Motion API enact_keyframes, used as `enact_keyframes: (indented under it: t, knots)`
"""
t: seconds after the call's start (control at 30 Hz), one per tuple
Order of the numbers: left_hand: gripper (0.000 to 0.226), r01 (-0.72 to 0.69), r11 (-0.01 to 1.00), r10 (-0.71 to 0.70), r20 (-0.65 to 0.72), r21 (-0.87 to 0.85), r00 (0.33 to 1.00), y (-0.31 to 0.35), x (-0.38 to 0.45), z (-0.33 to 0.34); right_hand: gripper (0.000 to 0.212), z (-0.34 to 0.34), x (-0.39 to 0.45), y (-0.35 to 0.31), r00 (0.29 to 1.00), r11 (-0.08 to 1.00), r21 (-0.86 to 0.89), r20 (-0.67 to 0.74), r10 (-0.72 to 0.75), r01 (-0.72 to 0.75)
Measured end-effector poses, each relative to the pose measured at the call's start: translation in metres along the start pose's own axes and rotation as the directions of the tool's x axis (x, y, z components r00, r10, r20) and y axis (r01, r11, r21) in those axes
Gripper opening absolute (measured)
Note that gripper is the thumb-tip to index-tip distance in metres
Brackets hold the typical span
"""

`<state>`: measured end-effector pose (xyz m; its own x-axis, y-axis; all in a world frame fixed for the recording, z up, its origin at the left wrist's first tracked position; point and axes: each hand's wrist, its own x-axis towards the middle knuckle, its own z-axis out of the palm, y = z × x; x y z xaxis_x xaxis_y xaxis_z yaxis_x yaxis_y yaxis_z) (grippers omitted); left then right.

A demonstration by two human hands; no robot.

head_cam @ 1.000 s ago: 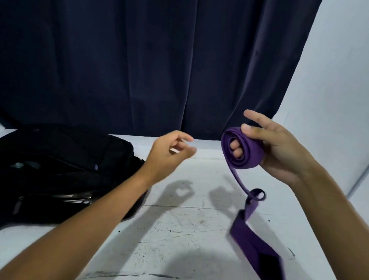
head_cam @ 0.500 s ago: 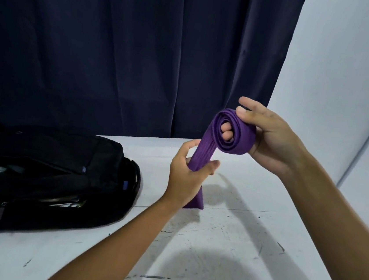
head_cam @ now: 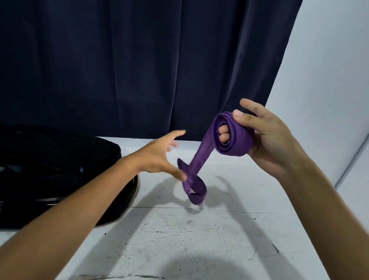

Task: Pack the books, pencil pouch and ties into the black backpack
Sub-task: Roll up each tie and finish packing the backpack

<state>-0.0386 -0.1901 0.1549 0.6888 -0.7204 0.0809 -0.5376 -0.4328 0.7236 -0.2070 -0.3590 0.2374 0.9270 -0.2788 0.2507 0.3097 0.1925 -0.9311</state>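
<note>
A purple tie [head_cam: 233,134] is wound in a roll around the fingers of my right hand [head_cam: 268,144], thumb pressing on top of the roll. Its loose tail hangs down and curls just above the table. My left hand [head_cam: 158,157] is spread with straight fingers, blurred, its thumb touching the hanging tail. The black backpack [head_cam: 37,173] lies flat on the table at the left, its zipper partly undone. Books and pencil pouch are not in view.
The white table [head_cam: 190,244] has scuffs and a crack line across it. A dark blue curtain [head_cam: 131,53] hangs behind, and a white wall [head_cam: 345,89] stands at the right.
My left hand gripped the tie's tail half a second ago; it has let go and spread. The tail now hangs shorter and curled, and the roll on my right hand is thicker.
</note>
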Motion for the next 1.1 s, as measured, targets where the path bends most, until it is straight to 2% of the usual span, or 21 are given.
enact_keyframes:
  t: [0.07, 0.13, 0.17, 0.2, 0.27, 0.4, 0.43, 0.47, 0.53, 0.6, 0.67, 0.73, 0.77, 0.83, 0.9, 0.93, 1.03, 1.1]
  knots:
    - [0.114, -0.214, 0.936, 0.165, -0.189, -0.281, 0.968, 0.023, -0.007, 0.018, 0.064, 0.003, 0.002, 0.001, 1.0, 1.0, 0.02, 0.005, 0.006, -0.007]
    - [0.081, -0.354, 0.811, 0.191, -0.361, -0.466, 0.913, 0.04, -0.01, 0.04, 0.064, 0.008, 0.003, 0.003, 1.0, 0.999, 0.038, 0.018, 0.009, -0.01]
    - [0.063, -0.381, 0.756, 0.169, -0.402, -0.533, 0.9, 0.048, -0.011, 0.049, 0.064, 0.01, 0.003, 0.004, 1.0, 0.999, 0.041, 0.025, 0.008, -0.009]
    - [0.048, -0.379, 0.728, 0.142, -0.415, -0.571, 0.899, 0.053, -0.011, 0.057, 0.064, 0.011, 0.003, 0.004, 1.0, 0.999, 0.043, 0.024, 0.003, -0.004]
    - [0.031, -0.328, 0.747, 0.101, -0.389, -0.578, 0.916, 0.054, -0.011, 0.067, 0.064, 0.013, 0.003, 0.002, 1.0, 0.998, 0.058, -0.004, -0.014, 0.014]
    - [0.035, -0.211, 0.727, 0.028, -0.278, -0.654, 0.96, 0.04, -0.017, 0.078, 0.062, 0.008, 0.005, -0.001, 0.993, 0.984, 0.149, -0.078, -0.088, 0.099]
    - [0.038, -0.194, 0.717, 0.02, -0.259, -0.67, 0.966, 0.037, -0.021, 0.08, 0.065, 0.006, 0.007, 0.0, 0.987, 0.983, 0.126, -0.107, -0.117, 0.13]
    - [0.04, -0.181, 0.705, 0.014, -0.242, -0.686, 0.97, 0.035, -0.025, 0.082, 0.069, 0.002, 0.009, 0.003, 0.979, 0.986, 0.043, -0.133, -0.156, 0.163]
    - [0.041, -0.155, 0.643, -0.007, -0.208, -0.75, 0.978, 0.036, -0.032, 0.084, 0.078, -0.007, 0.011, 0.013, 0.957, 0.945, -0.241, -0.134, -0.256, 0.219]
    - [0.036, -0.13, 0.562, -0.045, -0.187, -0.817, 0.981, 0.041, -0.037, 0.079, 0.084, -0.016, 0.014, 0.027, 0.943, 0.824, -0.498, -0.039, -0.332, 0.27]
    - [0.034, -0.117, 0.575, -0.083, -0.2, -0.81, 0.976, 0.046, -0.04, 0.07, 0.083, -0.025, 0.015, 0.041, 0.928, 0.626, -0.708, 0.114, -0.355, 0.327]
    - [0.036, -0.083, 0.668, -0.082, -0.184, -0.74, 0.98, 0.047, -0.043, 0.056, 0.076, -0.029, 0.012, 0.051, 0.937, 0.453, -0.827, 0.236, -0.258, 0.334]
    - [0.041, -0.055, 0.718, -0.057, -0.136, -0.694, 0.989, 0.045, -0.045, 0.047, 0.073, -0.029, 0.009, 0.053, 0.952, 0.432, -0.849, 0.258, -0.163, 0.304]
    - [0.062, -0.008, 0.834, 0.049, 0.06, -0.551, 0.997, 0.037, -0.047, 0.025, 0.085, -0.028, 0.003, 0.054, 0.966, 0.475, -0.861, 0.248, 0.077, 0.183]
    - [0.08, 0.0, 0.934, 0.102, 0.268, -0.357, 0.958, 0.027, -0.047, 0.006, 0.107, -0.023, -0.003, 0.051, 0.92, 0.487, -0.869, 0.255, 0.297, 0.083]
    - [0.083, -0.008, 0.956, 0.106, 0.319, -0.293, 0.942, 0.023, -0.046, 0.0, 0.116, -0.02, -0.005, 0.049, 0.882, 0.479, -0.876, 0.274, 0.383, 0.064]
    - [0.07, -0.035, 0.968, 0.122, 0.344, -0.249, 0.931, 0.019, -0.039, -0.012, 0.122, -0.013, -0.008, 0.045, 0.78, 0.462, -0.886, 0.316, 0.539, 0.039]
    - [0.055, -0.031, 0.952, 0.136, 0.33, -0.304, 0.934, 0.014, -0.034, -0.015, 0.116, -0.012, -0.01, 0.043, 0.744, 0.568, -0.822, 0.356, 0.565, -0.037]
